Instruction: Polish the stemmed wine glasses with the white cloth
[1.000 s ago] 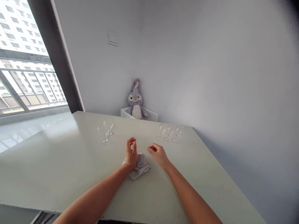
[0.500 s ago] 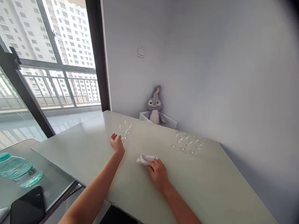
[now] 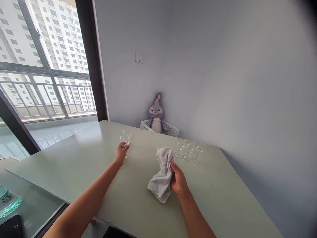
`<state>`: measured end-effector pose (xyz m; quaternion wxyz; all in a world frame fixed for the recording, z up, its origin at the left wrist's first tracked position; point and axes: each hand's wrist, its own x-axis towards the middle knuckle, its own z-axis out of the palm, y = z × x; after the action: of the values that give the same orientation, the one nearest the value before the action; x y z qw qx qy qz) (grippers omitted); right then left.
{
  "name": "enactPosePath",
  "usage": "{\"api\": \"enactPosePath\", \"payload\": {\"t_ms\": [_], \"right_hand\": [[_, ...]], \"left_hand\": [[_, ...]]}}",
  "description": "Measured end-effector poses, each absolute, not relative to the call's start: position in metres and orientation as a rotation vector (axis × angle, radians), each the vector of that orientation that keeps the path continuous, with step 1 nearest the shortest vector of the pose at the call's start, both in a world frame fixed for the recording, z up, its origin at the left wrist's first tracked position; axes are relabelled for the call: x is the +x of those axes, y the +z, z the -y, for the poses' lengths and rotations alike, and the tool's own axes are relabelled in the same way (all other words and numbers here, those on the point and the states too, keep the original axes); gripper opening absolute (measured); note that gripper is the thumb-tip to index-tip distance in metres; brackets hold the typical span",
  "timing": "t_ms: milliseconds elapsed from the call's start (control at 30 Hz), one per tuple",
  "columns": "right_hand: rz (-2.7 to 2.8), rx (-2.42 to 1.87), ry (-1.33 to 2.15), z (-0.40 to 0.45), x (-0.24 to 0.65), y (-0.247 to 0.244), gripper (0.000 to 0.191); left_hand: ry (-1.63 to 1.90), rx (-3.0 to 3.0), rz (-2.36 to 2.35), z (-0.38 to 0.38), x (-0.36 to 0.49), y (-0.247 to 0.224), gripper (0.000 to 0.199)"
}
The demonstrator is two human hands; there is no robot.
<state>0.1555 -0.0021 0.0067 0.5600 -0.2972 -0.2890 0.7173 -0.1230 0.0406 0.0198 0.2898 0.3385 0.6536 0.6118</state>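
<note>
My left hand is closed around a clear stemmed glass, with thumb and fingers at the lower bowl and stem. The foot of that glass shows just beyond the hand. More clear glass stands close behind it, partly overlapped. My right hand grips a whitish cloth by its bunched middle; the cloth hangs unfolded above and below the grip. To the right, three stemmed glasses stand upright in a row, beyond my right hand and apart from it.
The pale table runs to the grey walls. Behind its far edge, a plush rabbit sits in a white perforated basket. At lower left are a bottle and a dark phone.
My left hand has taken hold of a stemmed glass. My right hand has lifted the cloth from the table, and it now hangs open. The view has shifted slightly right.
</note>
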Motion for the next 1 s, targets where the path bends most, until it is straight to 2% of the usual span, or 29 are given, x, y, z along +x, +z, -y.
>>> {"api": "enactPosePath", "payload": {"t_ms": [133, 300, 400, 533, 733, 933, 1000], "right_hand": [[0.606, -0.666, 1.696, 0.001, 0.157, 0.008, 0.023], [0.674, -0.581, 1.762, 0.006, 0.16, 0.014, 0.028], [0.788, -0.529, 1.773, 0.007, 0.162, 0.018, 0.026], [0.86, -0.542, 1.649, 0.002, 0.168, 0.024, 0.024], [0.806, -0.656, 1.461, -0.007, 0.185, 0.029, 0.022], [0.952, -0.648, 1.475, 0.007, 0.185, 0.044, 0.053], [1.032, -0.627, 1.449, 0.012, 0.183, 0.051, 0.057]], "left_hand": [[1.561, 1.054, -1.583, -0.02, -0.069, 0.03, 0.029], [1.163, 1.12, -0.996, -0.004, -0.006, 0.048, 0.036], [1.057, 1.078, -0.877, -0.002, 0.003, 0.057, 0.036], [1.034, 1.242, -1.023, -0.001, -0.005, 0.071, 0.032], [0.969, 1.901, -1.451, 0.006, -0.011, 0.091, 0.018], [0.932, 1.837, -1.456, 0.001, -0.006, 0.1, 0.017], [0.953, 1.814, -1.474, -0.001, -0.004, 0.102, 0.016]]}}
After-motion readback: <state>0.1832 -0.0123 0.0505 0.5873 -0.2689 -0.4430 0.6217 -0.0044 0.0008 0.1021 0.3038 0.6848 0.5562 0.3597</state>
